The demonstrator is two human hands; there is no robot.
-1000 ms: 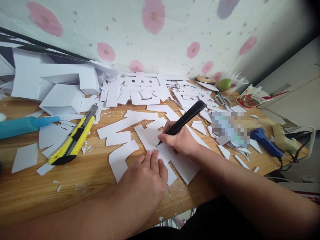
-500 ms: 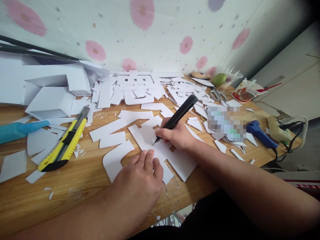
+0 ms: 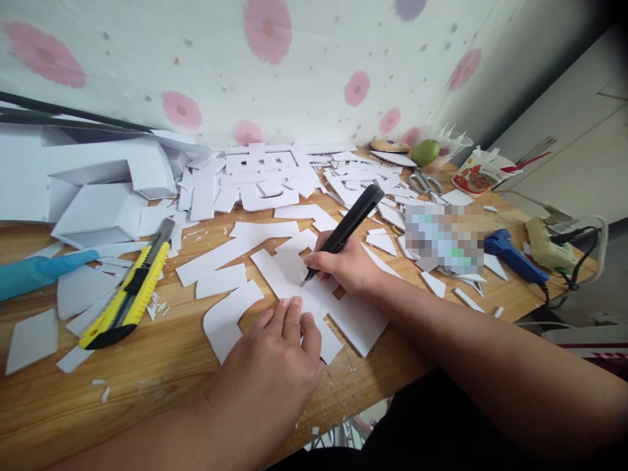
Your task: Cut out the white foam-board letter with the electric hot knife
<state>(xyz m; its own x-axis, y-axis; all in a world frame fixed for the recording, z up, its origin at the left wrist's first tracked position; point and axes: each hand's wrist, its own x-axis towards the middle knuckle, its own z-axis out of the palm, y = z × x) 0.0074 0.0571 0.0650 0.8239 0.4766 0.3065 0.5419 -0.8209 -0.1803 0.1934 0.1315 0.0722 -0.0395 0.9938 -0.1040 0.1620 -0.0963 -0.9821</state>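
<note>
My right hand (image 3: 338,261) grips a slim black craft knife (image 3: 350,219), tilted with its thin blade tip on a white foam board sheet (image 3: 360,324). Cut-outs and small square openings run through this sheet. Just below the blade, my left hand (image 3: 282,353) lies flat with its fingers stretched over the sheet's near left part, holding no tool. Left of the sheet are cut white pieces: a curved one (image 3: 226,317) beside my left hand and a long angled one (image 3: 235,245) farther back.
A yellow utility knife (image 3: 130,294) with its blade out and a blue object (image 3: 49,271) lie at left. White box forms (image 3: 98,212) and piled offcuts (image 3: 265,176) stand behind. Scissors (image 3: 426,182), a paper tub (image 3: 481,171), a blue corded tool (image 3: 517,255) and a power strip (image 3: 549,245) are at right.
The camera view has shifted slightly. My hands, the craft knife and the sheet keep nearly the same places, with the blade tip still on the board.
</note>
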